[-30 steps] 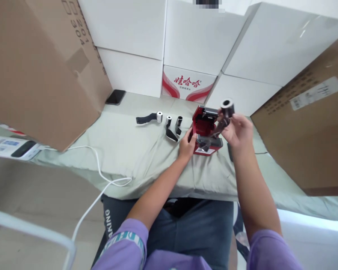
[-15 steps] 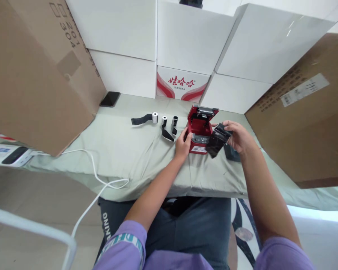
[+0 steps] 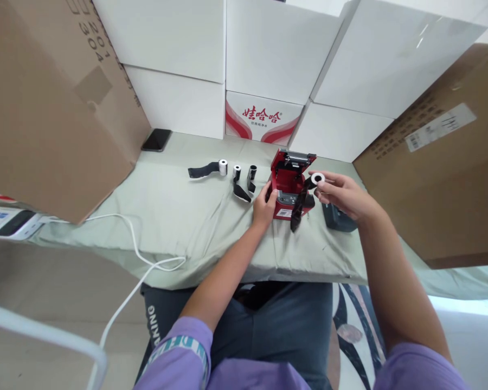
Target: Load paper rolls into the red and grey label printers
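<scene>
A small red printer (image 3: 287, 179) stands on the cloth with its lid raised and its inner compartment exposed. My left hand (image 3: 264, 206) is closed around the printer's left side, the thumb on its near corner. Held in the fingers of my right hand (image 3: 345, 196) is a paper roll (image 3: 318, 178), its round white end facing up toward me. A loose black strip from that roll hangs down across the printer's front right corner. Left of the printer are a roll lying with its strip out (image 3: 223, 167), an upright roll (image 3: 236, 172) and a darker roll (image 3: 252, 172).
A dark boxy object (image 3: 338, 218) sits right of the printer. Cardboard boxes flank the table (image 3: 174, 216); white cartons (image 3: 264, 49) are stacked behind. A phone (image 3: 156, 140) lies at the back left. A white cable (image 3: 135, 238) droops over the front edge.
My right hand has lowered and turned the paper roll beside the printer; its strip swung from over the opening to the front right corner. My left hand stays on the printer. The view shifted slightly.
</scene>
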Motion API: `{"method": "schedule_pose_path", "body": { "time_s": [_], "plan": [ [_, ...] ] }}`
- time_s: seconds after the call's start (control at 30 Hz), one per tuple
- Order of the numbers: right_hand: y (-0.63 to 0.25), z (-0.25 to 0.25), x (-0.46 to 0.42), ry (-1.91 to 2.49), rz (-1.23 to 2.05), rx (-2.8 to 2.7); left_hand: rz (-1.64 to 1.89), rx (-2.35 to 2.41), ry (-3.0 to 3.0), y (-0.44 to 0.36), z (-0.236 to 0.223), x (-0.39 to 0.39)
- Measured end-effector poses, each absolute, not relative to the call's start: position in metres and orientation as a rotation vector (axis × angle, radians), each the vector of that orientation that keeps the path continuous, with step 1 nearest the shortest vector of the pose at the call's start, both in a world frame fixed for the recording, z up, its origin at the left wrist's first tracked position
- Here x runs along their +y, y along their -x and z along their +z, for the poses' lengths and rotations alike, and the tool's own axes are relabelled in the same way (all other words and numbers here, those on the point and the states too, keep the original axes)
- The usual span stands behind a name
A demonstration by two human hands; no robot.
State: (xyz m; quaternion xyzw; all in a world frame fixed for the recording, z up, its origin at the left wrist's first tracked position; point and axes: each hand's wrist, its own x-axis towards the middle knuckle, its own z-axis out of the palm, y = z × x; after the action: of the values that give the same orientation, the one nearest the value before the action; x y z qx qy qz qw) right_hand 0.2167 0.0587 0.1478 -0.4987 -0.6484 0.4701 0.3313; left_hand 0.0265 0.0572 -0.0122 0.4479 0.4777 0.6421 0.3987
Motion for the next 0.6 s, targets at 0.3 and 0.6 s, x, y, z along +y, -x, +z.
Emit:
{"method": "schedule_pose_path", "body": {
  "time_s": [0.3, 0.6],
  "plan": [
    [-0.176, 0.141, 0.105, 1.717, 0.291, -2.452, 1.621, 1.203, -1.121, -0.025, -0.008, 0.055],
    [-0.143, 0.138, 0.117, 1.959, 0.05, -2.493, 1.624, 1.228, -1.154, -0.026, -0.009, 0.057]
  ]
}}
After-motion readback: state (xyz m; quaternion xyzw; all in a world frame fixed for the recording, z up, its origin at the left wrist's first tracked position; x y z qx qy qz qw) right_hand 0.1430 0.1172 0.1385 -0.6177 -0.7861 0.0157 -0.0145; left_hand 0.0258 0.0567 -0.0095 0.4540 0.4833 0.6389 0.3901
